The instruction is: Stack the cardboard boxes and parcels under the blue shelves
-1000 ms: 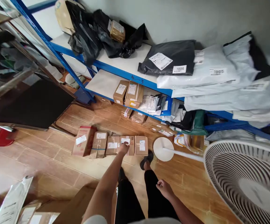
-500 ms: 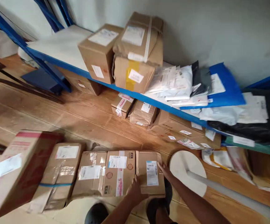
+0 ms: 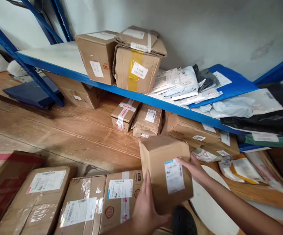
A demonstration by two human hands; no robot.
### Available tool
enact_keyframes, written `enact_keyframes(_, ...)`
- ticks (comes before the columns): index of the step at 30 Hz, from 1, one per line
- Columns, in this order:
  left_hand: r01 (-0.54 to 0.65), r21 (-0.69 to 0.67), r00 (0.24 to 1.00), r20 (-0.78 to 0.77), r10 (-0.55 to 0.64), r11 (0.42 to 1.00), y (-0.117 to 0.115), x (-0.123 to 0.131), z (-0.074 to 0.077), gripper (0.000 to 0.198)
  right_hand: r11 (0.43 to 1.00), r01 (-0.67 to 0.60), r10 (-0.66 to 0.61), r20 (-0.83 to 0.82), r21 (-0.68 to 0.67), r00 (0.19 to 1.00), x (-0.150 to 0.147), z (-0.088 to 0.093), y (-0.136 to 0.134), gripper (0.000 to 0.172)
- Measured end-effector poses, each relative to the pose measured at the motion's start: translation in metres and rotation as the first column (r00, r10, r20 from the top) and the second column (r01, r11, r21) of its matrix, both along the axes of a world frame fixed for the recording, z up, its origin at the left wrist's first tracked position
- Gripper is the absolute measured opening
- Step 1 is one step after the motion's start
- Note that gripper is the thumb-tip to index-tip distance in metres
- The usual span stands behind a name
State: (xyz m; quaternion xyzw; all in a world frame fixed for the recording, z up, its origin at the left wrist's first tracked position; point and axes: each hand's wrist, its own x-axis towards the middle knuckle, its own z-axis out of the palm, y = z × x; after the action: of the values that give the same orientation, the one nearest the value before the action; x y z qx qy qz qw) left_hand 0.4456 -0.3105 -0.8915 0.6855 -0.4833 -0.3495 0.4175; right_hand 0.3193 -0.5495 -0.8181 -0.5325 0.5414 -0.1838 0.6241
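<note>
A small brown cardboard box [image 3: 165, 169] with a white label is lifted off the floor between both my hands. My left hand [image 3: 146, 204] grips its near left side, fingers wrapped on the cardboard. My right hand [image 3: 191, 168] presses on its right side beside the label. Below it, a row of taped parcels [image 3: 85, 199] lies on the wooden floor, the nearest one [image 3: 120, 199] right next to my left hand.
A blue metal shelf [image 3: 65, 73] carries two larger boxes [image 3: 121, 57] and a heap of mailer bags [image 3: 205, 89]. More boxes [image 3: 137, 119] sit under it on the floor. A white round fan base [image 3: 210, 209] lies by my right forearm. My dark shoe [image 3: 184, 222] shows below.
I have bent down close to the floor, taken the rightmost box of the row in both hands and lifted it up off the floor, tilted toward the shelf.
</note>
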Motion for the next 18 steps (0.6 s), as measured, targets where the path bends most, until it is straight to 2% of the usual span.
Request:
enact_keyframes(1,-0.009,-0.048,0.999,0.052,0.011,0.999,-0.005,0.02,0.007,0.154,1.0,0.011,-0.01,0.05,-0.026,0.999,0.02,0.006,-0.006,0.064)
enact_keyframes(3,0.0,-0.135,0.986,0.166,0.023,0.991,-0.015,0.064,0.008,0.145,0.999,0.008,0.0,0.162,-0.044,0.987,0.063,0.004,-0.015,0.067)
enact_keyframes(5,0.034,-0.177,0.965,0.261,0.013,0.984,-0.028,0.105,-0.007,0.137,0.999,-0.014,0.026,0.26,-0.048,0.965,0.103,-0.011,-0.026,0.068)
enact_keyframes(7,0.067,-0.128,0.951,0.308,-0.024,0.99,-0.046,0.139,-0.025,0.14,0.998,-0.016,0.032,0.319,-0.053,0.947,0.133,-0.029,-0.042,0.068)
enact_keyframes(9,0.105,-0.044,0.94,0.331,-0.085,0.993,-0.069,0.162,-0.039,0.147,0.999,-0.01,0.027,0.341,-0.054,0.94,0.153,-0.044,-0.064,0.065)
enact_keyframes(11,0.169,0.037,0.924,0.343,-0.171,0.985,-0.094,0.176,-0.044,0.145,0.997,0.005,0.021,0.334,-0.077,0.942,0.162,-0.051,-0.089,0.061)
enact_keyframes(13,0.232,0.096,0.908,0.337,-0.251,0.968,-0.119,0.186,-0.043,0.135,0.985,0.013,0.036,0.281,-0.17,0.959,0.163,-0.054,-0.11,0.065)
enact_keyframes(14,0.256,0.105,0.903,0.329,-0.277,0.961,-0.131,0.19,-0.042,0.13,0.966,0.011,0.046,0.212,-0.26,0.976,0.161,-0.055,-0.116,0.073)
enact_keyframes(15,0.275,0.089,0.903,0.319,-0.289,0.957,-0.143,0.195,-0.042,0.127,0.925,-0.008,0.054,0.109,-0.38,0.993,0.158,-0.056,-0.118,0.085)
enact_keyframes(16,0.284,0.046,0.909,0.306,-0.284,0.958,-0.153,0.199,-0.042,0.125,0.854,-0.067,0.067,-0.018,-0.516,0.998,0.154,-0.058,-0.116,0.098)
enact_keyframes(17,0.273,-0.025,0.924,0.285,-0.256,0.962,-0.162,0.204,-0.043,0.122,0.75,-0.17,0.086,-0.16,-0.639,0.983,0.149,-0.061,-0.108,0.108)
enact_keyframes(18,0.233,-0.116,0.947,0.252,-0.199,0.965,-0.171,0.208,-0.044,0.117,0.619,-0.309,0.12,-0.302,-0.722,0.946,0.144,-0.064,-0.098,0.114)
